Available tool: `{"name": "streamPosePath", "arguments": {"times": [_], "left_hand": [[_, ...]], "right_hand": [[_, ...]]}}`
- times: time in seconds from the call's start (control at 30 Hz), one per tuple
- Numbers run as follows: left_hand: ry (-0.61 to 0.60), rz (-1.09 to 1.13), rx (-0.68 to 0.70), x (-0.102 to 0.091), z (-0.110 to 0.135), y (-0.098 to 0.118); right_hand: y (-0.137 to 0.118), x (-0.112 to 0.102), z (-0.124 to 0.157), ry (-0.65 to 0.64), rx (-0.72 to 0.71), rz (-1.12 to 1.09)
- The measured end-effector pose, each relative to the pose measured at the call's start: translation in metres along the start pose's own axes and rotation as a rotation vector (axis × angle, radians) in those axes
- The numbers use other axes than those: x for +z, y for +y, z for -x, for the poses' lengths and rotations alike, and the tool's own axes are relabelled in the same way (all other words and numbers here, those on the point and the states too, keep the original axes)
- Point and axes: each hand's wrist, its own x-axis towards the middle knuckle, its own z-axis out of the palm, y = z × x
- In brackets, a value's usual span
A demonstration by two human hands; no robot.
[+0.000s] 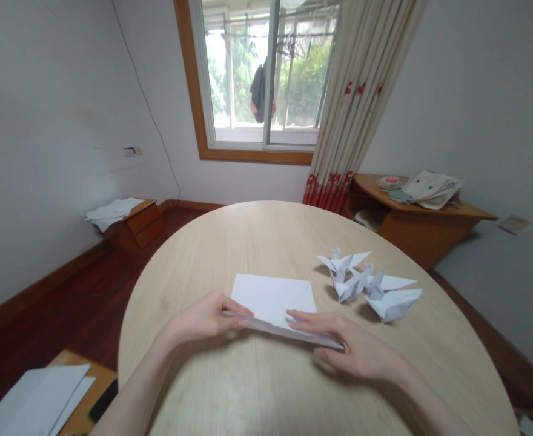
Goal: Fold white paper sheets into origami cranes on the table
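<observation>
A white sheet of paper [273, 297] lies on the round wooden table [248, 242], its near edge lifted. My left hand [205, 318] pinches that edge at its left end, fingers closed on it. My right hand [350, 345] holds the edge's right part, fingers laid along it and thumb beneath. To the right of the sheet sit several folded white paper cranes [369, 284], apart from both hands.
A stack of white paper [34, 399] rests on a wooden stool at bottom left. A low cabinet with papers [128, 221] stands by the left wall. A corner desk [423, 209] with cloth items is at the right, beside a curtain [361, 97] and window.
</observation>
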Motion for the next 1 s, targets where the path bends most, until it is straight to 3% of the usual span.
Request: {"name": "streamPosePath", "arguments": {"times": [0.13, 0.3, 0.53, 0.63, 0.83, 1.0], "left_hand": [[0.146, 0.007, -0.028, 0.001, -0.004, -0.004], [0.365, -0.092, 0.163, 0.002, -0.008, -0.009], [0.553, -0.241, 0.378, 0.009, -0.013, -0.014], [0.601, -0.287, 0.468, 0.014, -0.016, -0.018], [0.716, -0.600, 0.549, 0.025, -0.021, -0.021], [0.727, -0.794, 0.529, 0.038, -0.026, -0.022]], "right_hand": [[0.002, 0.000, 0.000, 0.159, -0.079, 0.017], [0.002, 0.003, -0.002, 0.410, -0.162, 0.061], [0.006, 0.016, -0.009, 0.677, -0.244, 0.087], [0.008, 0.020, -0.013, 0.791, -0.275, 0.205], [0.013, 0.029, -0.018, 0.929, -0.338, 0.497], [0.014, 0.042, -0.022, 0.885, -0.303, 0.679]]}}
